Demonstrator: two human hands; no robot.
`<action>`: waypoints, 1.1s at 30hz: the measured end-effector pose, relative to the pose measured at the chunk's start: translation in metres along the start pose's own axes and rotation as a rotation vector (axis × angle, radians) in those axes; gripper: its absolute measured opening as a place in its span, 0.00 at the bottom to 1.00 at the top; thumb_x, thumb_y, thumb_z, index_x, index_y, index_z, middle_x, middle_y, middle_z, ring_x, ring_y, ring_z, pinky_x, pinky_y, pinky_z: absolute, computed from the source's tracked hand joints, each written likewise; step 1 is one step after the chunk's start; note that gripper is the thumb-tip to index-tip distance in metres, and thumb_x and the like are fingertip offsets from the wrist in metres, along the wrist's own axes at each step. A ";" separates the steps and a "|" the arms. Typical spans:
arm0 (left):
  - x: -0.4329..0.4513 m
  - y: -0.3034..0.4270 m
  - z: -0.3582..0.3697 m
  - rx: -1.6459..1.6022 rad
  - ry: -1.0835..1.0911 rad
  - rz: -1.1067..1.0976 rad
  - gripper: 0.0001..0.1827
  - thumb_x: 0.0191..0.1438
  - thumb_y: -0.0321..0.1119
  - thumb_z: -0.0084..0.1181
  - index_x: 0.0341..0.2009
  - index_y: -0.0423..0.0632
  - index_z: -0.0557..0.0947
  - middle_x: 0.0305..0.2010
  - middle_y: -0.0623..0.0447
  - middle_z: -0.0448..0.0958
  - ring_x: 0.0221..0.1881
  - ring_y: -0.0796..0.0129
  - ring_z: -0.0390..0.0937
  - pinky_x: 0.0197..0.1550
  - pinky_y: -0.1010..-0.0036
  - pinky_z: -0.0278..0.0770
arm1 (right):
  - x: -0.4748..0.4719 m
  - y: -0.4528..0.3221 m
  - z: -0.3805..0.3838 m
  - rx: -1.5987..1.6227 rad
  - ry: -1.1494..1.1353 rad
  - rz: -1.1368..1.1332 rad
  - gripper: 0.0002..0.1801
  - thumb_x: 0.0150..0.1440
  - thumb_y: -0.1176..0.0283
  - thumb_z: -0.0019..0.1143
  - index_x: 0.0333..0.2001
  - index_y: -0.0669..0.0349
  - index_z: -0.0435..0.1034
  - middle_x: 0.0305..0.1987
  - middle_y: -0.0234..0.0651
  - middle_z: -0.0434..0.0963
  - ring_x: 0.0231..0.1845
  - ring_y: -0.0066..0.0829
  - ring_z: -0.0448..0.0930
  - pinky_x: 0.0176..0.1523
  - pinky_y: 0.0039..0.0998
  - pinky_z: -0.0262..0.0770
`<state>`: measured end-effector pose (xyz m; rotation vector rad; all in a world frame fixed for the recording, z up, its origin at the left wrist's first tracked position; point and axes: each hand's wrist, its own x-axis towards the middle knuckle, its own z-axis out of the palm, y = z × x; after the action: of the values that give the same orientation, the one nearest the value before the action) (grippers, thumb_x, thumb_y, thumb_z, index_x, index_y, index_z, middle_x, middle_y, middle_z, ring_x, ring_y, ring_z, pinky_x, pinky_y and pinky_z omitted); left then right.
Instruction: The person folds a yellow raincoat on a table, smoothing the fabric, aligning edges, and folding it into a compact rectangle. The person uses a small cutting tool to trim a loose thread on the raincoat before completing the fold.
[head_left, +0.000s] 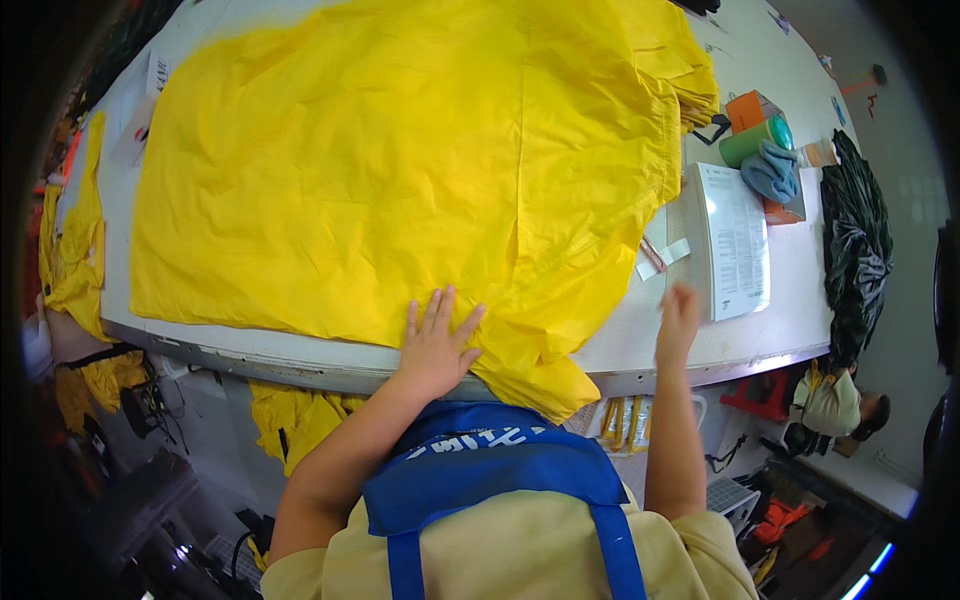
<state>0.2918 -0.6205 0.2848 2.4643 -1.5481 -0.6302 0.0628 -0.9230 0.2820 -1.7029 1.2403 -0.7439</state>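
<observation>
A large yellow garment (337, 180) of thin, coated-looking fabric is spread over the white worktable (795, 300). My left hand (437, 349) rests palm down on its near edge, fingers spread, with nothing gripped. Beside that hand, a bunched yellow corner hangs over the table's front edge. My right hand (679, 319) is right of the garment, over the table, blurred with its fingers drawn together; whether it holds anything is not visible. Just beyond it lie a pen-like tool (652, 255) and a white paper strip (677, 250). A stack of printed sheets (731, 240) sits to its right.
Behind the sheets are a green cylinder (754, 142), a blue cloth (771, 174) and an orange box (784, 213). Black plastic (855, 247) drapes over the right end. A white box (141, 112) stands at left. Another person (832, 405) is at far right.
</observation>
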 end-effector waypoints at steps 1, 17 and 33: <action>0.003 0.003 -0.003 0.023 0.003 0.072 0.33 0.58 0.49 0.49 0.67 0.58 0.61 0.73 0.45 0.49 0.73 0.52 0.46 0.70 0.48 0.40 | -0.045 0.018 -0.011 -0.091 0.027 0.068 0.08 0.57 0.75 0.54 0.40 0.66 0.67 0.33 0.31 0.70 0.36 0.22 0.70 0.44 0.25 0.68; 0.027 -0.013 0.026 -0.038 -0.008 0.435 0.35 0.62 0.50 0.42 0.69 0.52 0.54 0.73 0.46 0.49 0.73 0.52 0.46 0.71 0.56 0.41 | -0.241 0.084 0.030 0.024 -0.650 0.265 0.32 0.49 0.76 0.57 0.60 0.65 0.62 0.58 0.35 0.73 0.57 0.31 0.73 0.58 0.29 0.68; 0.023 -0.012 0.020 -0.035 -0.172 0.465 0.32 0.63 0.54 0.36 0.69 0.58 0.56 0.75 0.44 0.43 0.75 0.51 0.39 0.72 0.56 0.35 | -0.320 -0.117 -0.044 0.396 -0.331 0.644 0.29 0.53 0.65 0.53 0.57 0.70 0.64 0.55 0.43 0.73 0.56 0.36 0.73 0.61 0.33 0.66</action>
<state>0.3011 -0.6335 0.2564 1.9561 -2.0580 -0.7836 -0.0286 -0.6200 0.4155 -0.9665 1.2073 -0.2726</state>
